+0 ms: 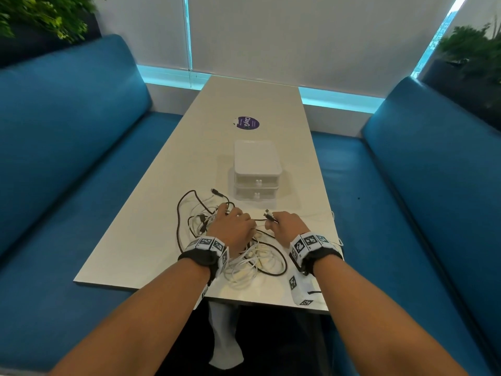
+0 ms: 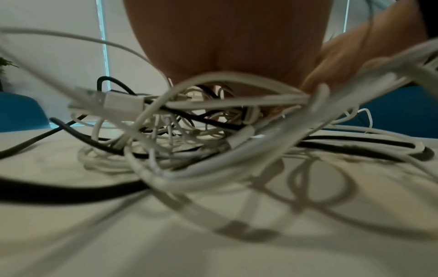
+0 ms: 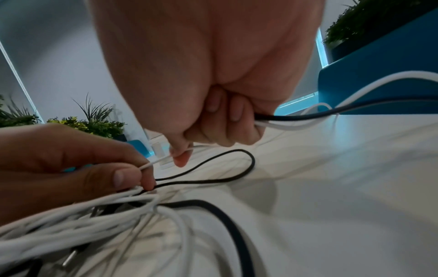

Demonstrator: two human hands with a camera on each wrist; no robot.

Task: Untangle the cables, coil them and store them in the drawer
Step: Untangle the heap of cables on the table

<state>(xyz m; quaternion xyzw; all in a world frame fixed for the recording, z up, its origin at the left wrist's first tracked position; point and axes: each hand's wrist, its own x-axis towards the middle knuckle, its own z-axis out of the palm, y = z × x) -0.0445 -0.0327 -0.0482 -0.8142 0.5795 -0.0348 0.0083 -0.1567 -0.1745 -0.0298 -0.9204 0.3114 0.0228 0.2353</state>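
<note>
Cable tangle (image 1: 244,256) sits at the table's (image 1: 135,256) near edge, white and black all knotted. Left hand (image 1: 231,230) pinches a thin white strand; right hand (image 1: 287,226) is curled around a black cable (image 3: 331,112) and a white one. Behind them the 2-drawer box (image 1: 256,169) is closed.

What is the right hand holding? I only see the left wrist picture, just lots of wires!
Observer: The right hand grips a black cable together with a white cable.
Operator: Is the drawer box open?
Observer: No, both drawers of the white drawer box look closed in the head view.
Operator: What is my left hand doing?
Observer: The left hand pinches a thin white cable that runs across to the right hand's finger.
</note>
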